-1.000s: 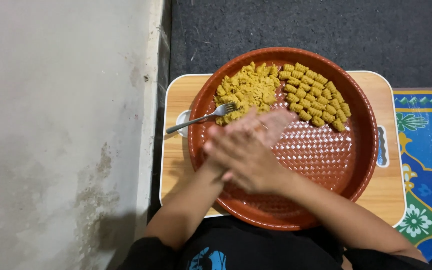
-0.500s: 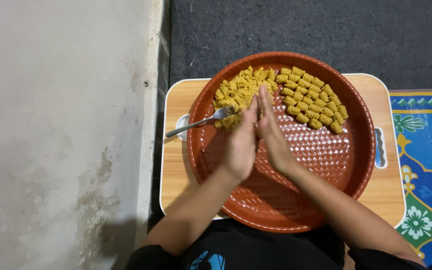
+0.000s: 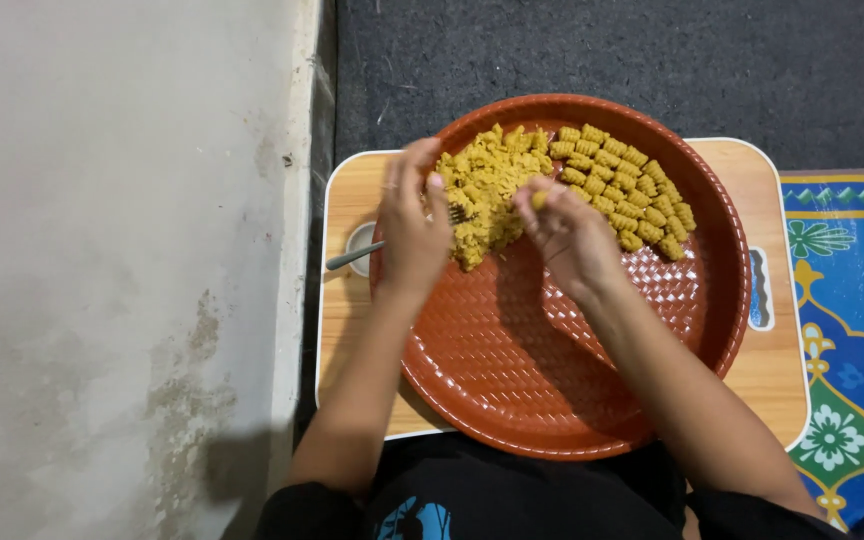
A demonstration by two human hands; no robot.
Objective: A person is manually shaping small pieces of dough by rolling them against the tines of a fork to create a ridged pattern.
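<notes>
Two hands work over a round reddish-brown tray [image 3: 552, 390] with a woven pattern, which sits on a small wooden bench [image 3: 352, 330] with a white edge. Our left hand [image 3: 414, 225] lies over the tray's left rim, fingers curled down onto a fork [image 3: 352, 256]; only the fork's grey handle shows, poking out to the left past the rim, and we cannot tell for sure whether the fingers grip it or merely press on it. Our right hand [image 3: 567, 235] hovers near the middle of the tray, its fingertips pinched on a small yellow piece of dough [image 3: 539, 200]. Between the two hands, at the tray's far side, lies a loose heap of yellow dough [image 3: 487, 190]. Just to the right of that heap, along the far right rim, rows of shaped ridged pieces [image 3: 627, 195] lie side by side. The near half of the tray is bare. A pale concrete floor [image 3: 122, 270] spreads to the left, dark carpet [image 3: 602, 50] lies beyond the bench, and a blue patterned mat [image 3: 852, 330] lies to the right.
</notes>
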